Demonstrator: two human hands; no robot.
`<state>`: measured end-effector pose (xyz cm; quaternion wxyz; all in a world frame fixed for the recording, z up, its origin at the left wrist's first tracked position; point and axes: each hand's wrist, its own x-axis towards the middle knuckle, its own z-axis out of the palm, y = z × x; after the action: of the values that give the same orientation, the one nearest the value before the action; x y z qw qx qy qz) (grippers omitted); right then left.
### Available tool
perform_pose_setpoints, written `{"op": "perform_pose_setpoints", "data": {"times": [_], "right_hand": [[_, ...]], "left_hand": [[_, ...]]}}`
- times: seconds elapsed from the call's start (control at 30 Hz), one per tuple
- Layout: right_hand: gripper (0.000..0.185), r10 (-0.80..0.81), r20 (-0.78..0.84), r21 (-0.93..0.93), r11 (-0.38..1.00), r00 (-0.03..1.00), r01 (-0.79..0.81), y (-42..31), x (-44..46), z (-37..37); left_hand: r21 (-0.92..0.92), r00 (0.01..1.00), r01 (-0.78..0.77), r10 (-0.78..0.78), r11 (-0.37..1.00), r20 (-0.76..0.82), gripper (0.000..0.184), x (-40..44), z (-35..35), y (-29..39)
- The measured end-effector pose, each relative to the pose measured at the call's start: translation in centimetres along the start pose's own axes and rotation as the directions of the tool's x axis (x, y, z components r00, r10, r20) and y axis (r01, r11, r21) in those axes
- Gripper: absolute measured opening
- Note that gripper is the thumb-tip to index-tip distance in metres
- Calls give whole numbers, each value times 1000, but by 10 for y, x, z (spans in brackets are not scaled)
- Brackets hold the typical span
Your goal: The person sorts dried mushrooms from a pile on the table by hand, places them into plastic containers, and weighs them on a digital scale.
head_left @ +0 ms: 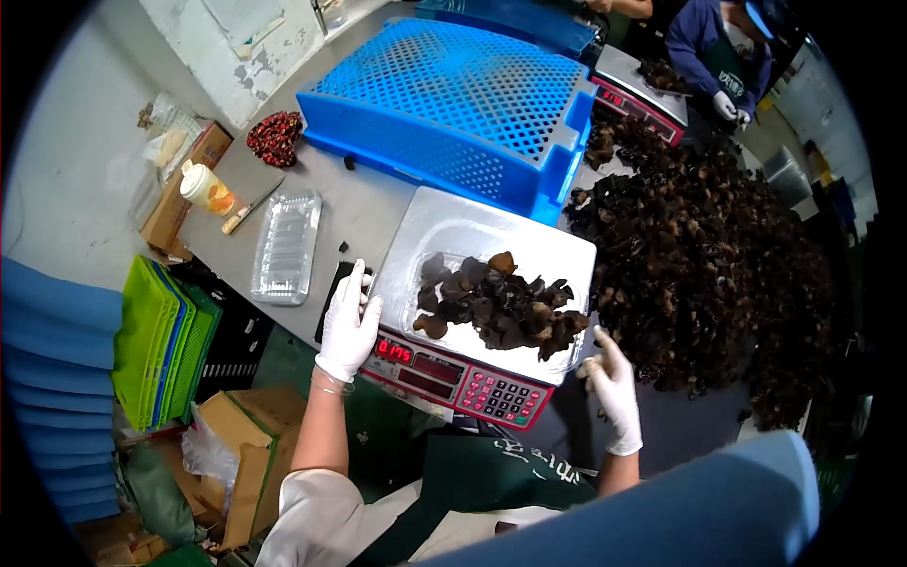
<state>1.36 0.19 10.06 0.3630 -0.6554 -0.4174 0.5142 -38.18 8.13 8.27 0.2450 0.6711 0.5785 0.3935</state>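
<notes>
My left hand (348, 326), in a white glove, is at the left edge of a red digital scale (453, 380) with a silver pan. Its fingers are stretched out and nothing is in them. On the pan sits a clear plastic tray (412, 307) filled with dark wood ear mushrooms (496, 302). The display reads about 0.175. My right hand (614, 392), also gloved, hovers by the scale's right corner, index finger extended and the others partly bent, with no held thing visible. Beyond it lies a large heap of wood ear mushrooms (699, 255).
Behind the scale stands an upturned blue crate (444, 90). Left on the table are an empty clear tray (286, 248), a knife (251, 206), a cup (208, 189) and a red patterned bundle (275, 138). A co-worker (727, 57) stands at the far right near a second scale (642, 90).
</notes>
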Motion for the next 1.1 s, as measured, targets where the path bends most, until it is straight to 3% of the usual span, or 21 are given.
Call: {"op": "perform_pose_setpoints", "data": {"times": [0.1,0.23,0.27,0.33,0.37,0.4,0.47,0.53,0.6,0.83,1.1], "right_hand": [[58,-152,20,-83,985,988,154,15,7,11],[57,-122,24,34,992,992,121,10,11,17],[53,-118,26,56,992,993,117,8,14,19],[54,-113,48,130,986,992,106,-5,16,22],[51,-125,24,152,981,992,119,-13,18,25],[49,-172,38,155,974,984,164,-9,28,21],[47,-190,49,187,966,981,178,-31,42,18],[44,-291,33,95,953,956,287,-42,73,12],[44,-296,22,85,952,955,293,-87,90,18],[49,-396,29,-18,918,918,397,-149,200,42],[51,-273,127,247,940,954,236,-154,248,61]], "left_hand": [[144,997,-76,78,987,-9,57,9,4,10],[-2,978,3,-2,1000,210,47,13,13,21],[95,966,-176,153,980,210,45,20,18,17],[-13,952,-212,210,977,223,44,26,24,13],[-78,941,47,-18,996,338,44,29,21,14],[-85,945,31,-2,996,328,44,33,21,17],[-346,879,391,-234,853,415,41,45,17,27],[-414,913,340,-190,845,362,45,64,20,13],[-511,951,270,-143,816,274,47,88,17,15],[-464,986,167,-137,870,97,47,183,17,-26],[-261,975,157,-191,952,-109,47,262,11,-72]]}}
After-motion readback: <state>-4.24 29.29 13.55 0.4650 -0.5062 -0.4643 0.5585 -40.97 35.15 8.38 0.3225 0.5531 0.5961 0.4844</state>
